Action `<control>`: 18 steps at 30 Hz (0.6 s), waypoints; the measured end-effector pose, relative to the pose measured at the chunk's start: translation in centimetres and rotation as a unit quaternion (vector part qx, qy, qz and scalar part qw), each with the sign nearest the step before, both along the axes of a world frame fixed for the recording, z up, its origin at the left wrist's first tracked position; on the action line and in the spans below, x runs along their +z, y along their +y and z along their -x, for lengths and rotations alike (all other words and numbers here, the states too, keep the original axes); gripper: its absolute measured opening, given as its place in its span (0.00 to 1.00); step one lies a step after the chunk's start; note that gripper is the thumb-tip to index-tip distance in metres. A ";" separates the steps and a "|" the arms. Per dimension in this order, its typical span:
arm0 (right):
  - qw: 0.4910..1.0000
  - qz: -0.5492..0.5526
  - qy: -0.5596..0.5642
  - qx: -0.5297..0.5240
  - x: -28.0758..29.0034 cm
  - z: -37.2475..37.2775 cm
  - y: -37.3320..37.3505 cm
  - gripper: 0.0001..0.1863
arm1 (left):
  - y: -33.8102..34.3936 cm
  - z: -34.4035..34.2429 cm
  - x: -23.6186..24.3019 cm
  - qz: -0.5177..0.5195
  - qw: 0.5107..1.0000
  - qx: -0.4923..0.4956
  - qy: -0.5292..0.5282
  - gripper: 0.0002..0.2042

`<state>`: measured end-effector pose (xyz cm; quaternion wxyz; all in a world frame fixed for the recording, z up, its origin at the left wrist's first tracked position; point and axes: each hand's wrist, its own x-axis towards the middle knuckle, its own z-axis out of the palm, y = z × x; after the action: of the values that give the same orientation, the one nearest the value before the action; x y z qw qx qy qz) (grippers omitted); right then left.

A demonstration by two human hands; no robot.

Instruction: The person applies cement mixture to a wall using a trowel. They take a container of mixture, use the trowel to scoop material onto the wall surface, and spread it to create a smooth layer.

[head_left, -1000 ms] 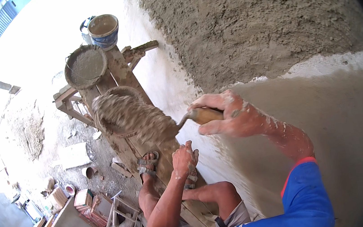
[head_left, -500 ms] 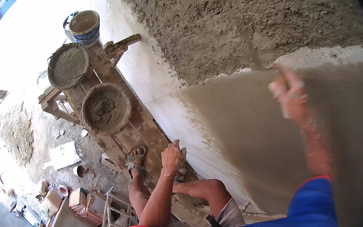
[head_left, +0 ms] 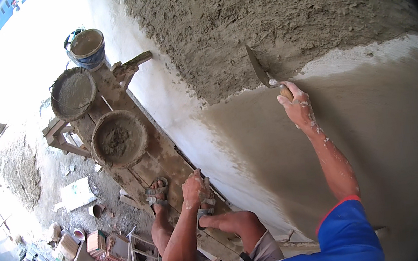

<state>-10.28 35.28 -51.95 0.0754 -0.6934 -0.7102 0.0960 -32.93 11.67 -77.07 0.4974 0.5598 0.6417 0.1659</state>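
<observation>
My right hand [head_left: 298, 105] grips the wooden handle of a pointed trowel [head_left: 259, 68]. Its metal blade lies against the wall, at the lower edge of the rough wet mortar [head_left: 278, 12]. Below that edge the wall carries smoother, flatter plaster [head_left: 273, 143], and a pale strip [head_left: 362, 57] runs between the two at the right. White and grey mortar flecks my right hand and forearm. My left hand [head_left: 194, 188] is closed in front of my knees, over the planks; the inside of its fingers is hidden from view.
I am on a raised plank platform [head_left: 162, 152]. Two round basins of mortar, a nearer [head_left: 97, 149] and a farther [head_left: 54, 100], stand on it, with a bucket [head_left: 87, 43] beyond. Lower left are a ladder [head_left: 143, 253], stacked tiles [head_left: 110, 254] and a white sack [head_left: 77, 193].
My right hand has moved left along the mortar's lower edge, and the trowel, blurred before, now shows clearly. My left hand stays closed near my knees. The whole view has shifted slightly.
</observation>
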 end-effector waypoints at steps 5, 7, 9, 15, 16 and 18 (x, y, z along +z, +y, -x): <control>0.998 -0.037 -0.031 -0.035 8.0 0.4 -2.3 0.23 | 0.4 -0.7 0.4 0.021 1.000 -0.003 -0.002 0.23; 0.989 -0.089 -0.118 0.007 11.8 0.0 -3.0 0.24 | 0.7 -1.2 0.5 0.037 0.999 -0.013 -0.006 0.23; 0.979 -0.118 -0.160 0.045 15.1 0.9 -3.3 0.25 | 0.9 -1.6 0.2 0.033 0.999 -0.014 -0.007 0.23; 0.979 -0.034 -0.103 0.175 18.9 11.1 -4.0 0.23 | 1.3 -1.0 -0.9 0.022 1.000 0.005 0.008 0.24; 0.976 0.028 -0.058 0.206 19.6 13.2 -4.5 0.24 | 1.4 -1.1 -0.9 0.019 1.000 0.008 0.003 0.24; 0.940 0.099 0.038 0.324 18.8 15.7 -4.7 0.24 | 1.4 -0.7 -0.7 0.029 1.000 -0.001 0.004 0.24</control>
<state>-25.98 30.59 -33.20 -0.0016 -0.4253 -0.8800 0.2116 -32.23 13.11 -77.73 0.5110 0.5463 0.6477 0.1448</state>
